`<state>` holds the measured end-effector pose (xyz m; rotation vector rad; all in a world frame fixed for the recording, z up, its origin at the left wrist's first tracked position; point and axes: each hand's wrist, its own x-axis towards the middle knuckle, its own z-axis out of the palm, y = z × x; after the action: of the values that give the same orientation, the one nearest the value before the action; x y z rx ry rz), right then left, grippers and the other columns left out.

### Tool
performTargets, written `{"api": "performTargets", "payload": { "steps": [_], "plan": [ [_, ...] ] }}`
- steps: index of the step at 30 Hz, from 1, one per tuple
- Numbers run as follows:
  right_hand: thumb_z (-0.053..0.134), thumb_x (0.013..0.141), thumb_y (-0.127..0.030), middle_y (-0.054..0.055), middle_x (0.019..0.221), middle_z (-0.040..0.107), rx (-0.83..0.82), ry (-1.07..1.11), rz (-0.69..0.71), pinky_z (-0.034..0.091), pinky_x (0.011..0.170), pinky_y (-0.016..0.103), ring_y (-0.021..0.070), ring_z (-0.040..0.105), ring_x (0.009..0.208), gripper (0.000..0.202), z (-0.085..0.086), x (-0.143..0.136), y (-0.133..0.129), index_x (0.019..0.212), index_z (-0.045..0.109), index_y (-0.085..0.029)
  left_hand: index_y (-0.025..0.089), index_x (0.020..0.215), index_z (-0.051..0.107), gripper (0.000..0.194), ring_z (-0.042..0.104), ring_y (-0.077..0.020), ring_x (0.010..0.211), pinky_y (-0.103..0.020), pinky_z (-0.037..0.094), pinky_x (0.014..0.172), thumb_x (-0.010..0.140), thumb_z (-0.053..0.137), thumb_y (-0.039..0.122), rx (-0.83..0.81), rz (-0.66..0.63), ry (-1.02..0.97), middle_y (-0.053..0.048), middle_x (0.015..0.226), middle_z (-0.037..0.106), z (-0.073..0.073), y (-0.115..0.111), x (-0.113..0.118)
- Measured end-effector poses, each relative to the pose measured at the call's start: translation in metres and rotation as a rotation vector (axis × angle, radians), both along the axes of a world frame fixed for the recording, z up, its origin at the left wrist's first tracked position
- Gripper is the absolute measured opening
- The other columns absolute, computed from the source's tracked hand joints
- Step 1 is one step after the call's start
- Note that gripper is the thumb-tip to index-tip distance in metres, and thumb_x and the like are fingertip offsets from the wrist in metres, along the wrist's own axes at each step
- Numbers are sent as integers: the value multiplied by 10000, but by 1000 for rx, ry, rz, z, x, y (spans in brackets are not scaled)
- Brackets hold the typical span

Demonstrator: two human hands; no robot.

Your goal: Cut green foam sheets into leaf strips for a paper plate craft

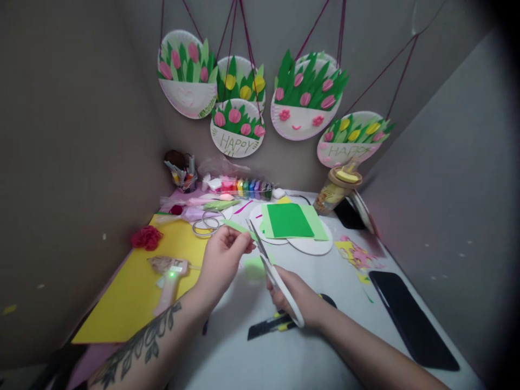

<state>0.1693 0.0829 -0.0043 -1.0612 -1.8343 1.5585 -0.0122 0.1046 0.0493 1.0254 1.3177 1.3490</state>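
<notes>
Between its thumb and fingers, my left hand (pixel 227 250) pinches a narrow light green paper strip (pixel 239 227). My right hand (pixel 291 295) is closed around the handles of white-handled scissors (pixel 280 284). The scissors' blades point up and left, parted slightly beside the strip's right end and the left fingertips. Beyond the hands, a dark green paper sheet (pixel 289 220) lies over light green paper (pixel 319 225) on white paper plates (pixel 311 247). A black and yellow cutter (pixel 268 326) rests on the table below my right hand, partly hidden by it.
A glue gun (pixel 174 281) with a green light lies on yellow paper (pixel 117 303) at left. A dark phone (pixel 414 319) is at right. A cup (pixel 335 189), clay packs (pixel 244 188) and a pen holder (pixel 182 172) stand behind. Decorated plates (pixel 306 122) hang above.
</notes>
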Motion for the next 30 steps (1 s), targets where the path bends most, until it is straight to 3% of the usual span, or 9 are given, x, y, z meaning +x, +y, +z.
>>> {"api": "performTargets", "payload": {
  "steps": [17, 30],
  "plan": [
    [562, 704, -340, -44, 633, 434, -24, -5, 3, 302, 522, 229, 106, 368, 573, 207, 5, 1, 3, 723, 403, -209, 156, 718, 548, 237, 610, -109, 597, -235, 490, 623, 761, 671, 354, 34, -78, -60, 9, 621, 641, 0, 3, -4],
    [574, 693, -424, -47, 612, 413, -38, -14, 4, 287, 511, 228, 102, 339, 563, 283, 7, 2, 6, 693, 392, -208, 156, 725, 524, 236, 601, -104, 602, -232, 499, 623, 787, 642, 350, 29, -120, -36, 9, 631, 633, 1, 4, -7]
  ]
}}
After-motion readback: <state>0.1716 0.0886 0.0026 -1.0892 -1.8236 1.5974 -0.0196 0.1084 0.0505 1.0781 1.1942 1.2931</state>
